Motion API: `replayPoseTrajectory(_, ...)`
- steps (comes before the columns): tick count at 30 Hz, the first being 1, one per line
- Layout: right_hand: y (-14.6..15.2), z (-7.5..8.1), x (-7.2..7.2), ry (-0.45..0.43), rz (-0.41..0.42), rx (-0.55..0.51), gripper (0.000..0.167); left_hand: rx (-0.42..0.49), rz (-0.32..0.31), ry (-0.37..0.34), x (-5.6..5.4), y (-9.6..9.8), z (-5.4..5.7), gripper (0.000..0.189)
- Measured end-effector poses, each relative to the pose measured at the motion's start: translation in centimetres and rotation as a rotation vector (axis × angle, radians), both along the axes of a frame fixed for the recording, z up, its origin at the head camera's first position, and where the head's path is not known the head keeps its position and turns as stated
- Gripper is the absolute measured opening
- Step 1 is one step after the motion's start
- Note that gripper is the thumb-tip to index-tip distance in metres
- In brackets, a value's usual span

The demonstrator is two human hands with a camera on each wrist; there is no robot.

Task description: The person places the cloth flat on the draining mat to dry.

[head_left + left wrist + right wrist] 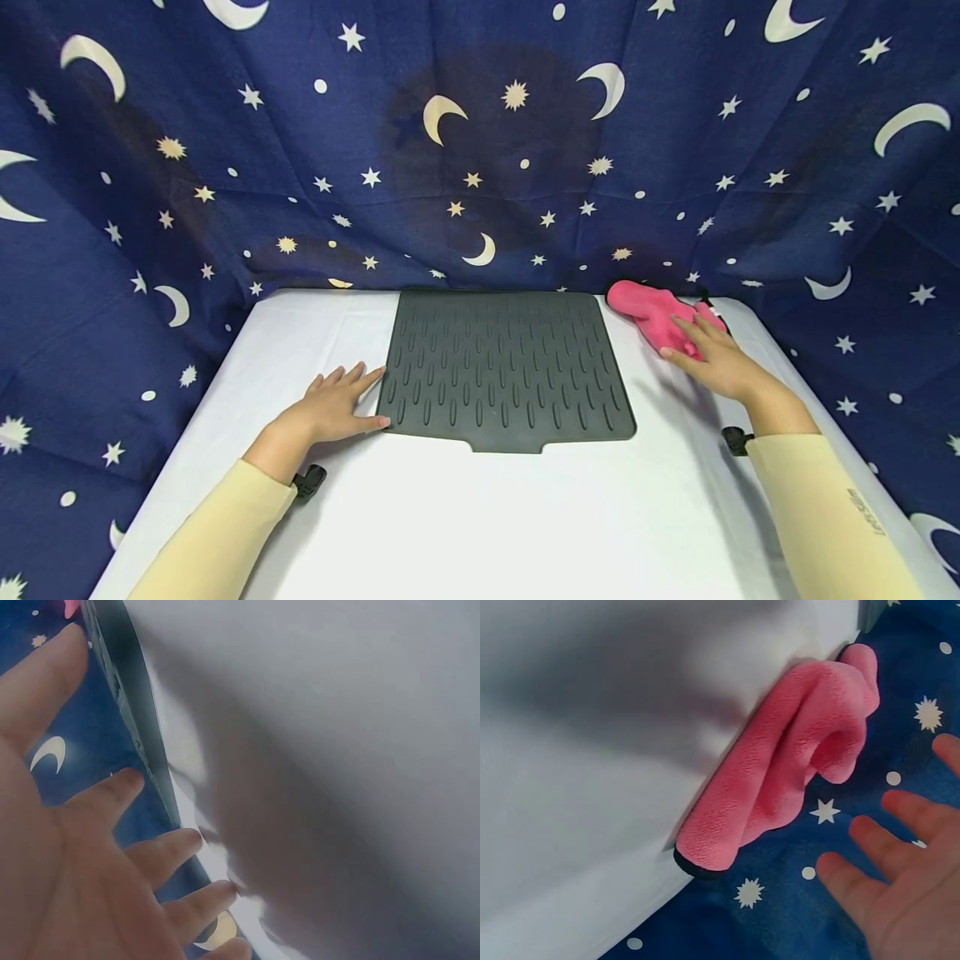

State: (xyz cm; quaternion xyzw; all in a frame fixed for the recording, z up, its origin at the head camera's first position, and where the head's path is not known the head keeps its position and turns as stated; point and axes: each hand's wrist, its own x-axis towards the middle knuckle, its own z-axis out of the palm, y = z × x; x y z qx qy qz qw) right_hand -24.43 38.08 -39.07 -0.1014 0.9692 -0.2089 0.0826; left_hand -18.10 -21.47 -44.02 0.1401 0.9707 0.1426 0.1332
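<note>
A dark grey ribbed mat [506, 367] lies flat on the white table, a short tab on its near edge. My left hand [333, 408] is at the mat's left side with fingers spread, its thumb and index fingertips right at the edge. In the left wrist view the left hand [97, 855] has straight, parted fingers and holds nothing. A crumpled pink cloth [648, 312] with dark edging lies at the far right corner. My right hand [716, 358] is over the cloth's near side, fingers extended. In the right wrist view, a gap shows between the right hand [900, 862] and the pink cloth [795, 750].
The white tabletop [480, 525] spreads in front of the mat and along both its sides. A dark blue curtain [517, 167] with moons and stars hangs behind the table and around both sides. A black wrist camera [737, 440] sits under the right wrist.
</note>
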Motion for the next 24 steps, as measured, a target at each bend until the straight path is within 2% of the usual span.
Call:
replayPoseTrajectory(6, 0.4, -0.3, -0.5, -0.003, 0.0, 0.0, 0.084, -0.031, 0.003, -0.023, -0.2, 0.3, -0.2, 0.094)
replayPoseTrajectory(14, 0.8, -1.0, -1.0, 0.012, 0.009, -0.031, 0.078, -0.03, 0.019, -0.063, -0.2, 0.5, 0.0, 0.094)
replayPoseTrajectory(24, 1.4, -2.2, -2.3, 0.008, -0.017, -0.001, 0.076, -0.038, 0.017, -0.049, -0.3, 0.5, -0.1, 0.094)
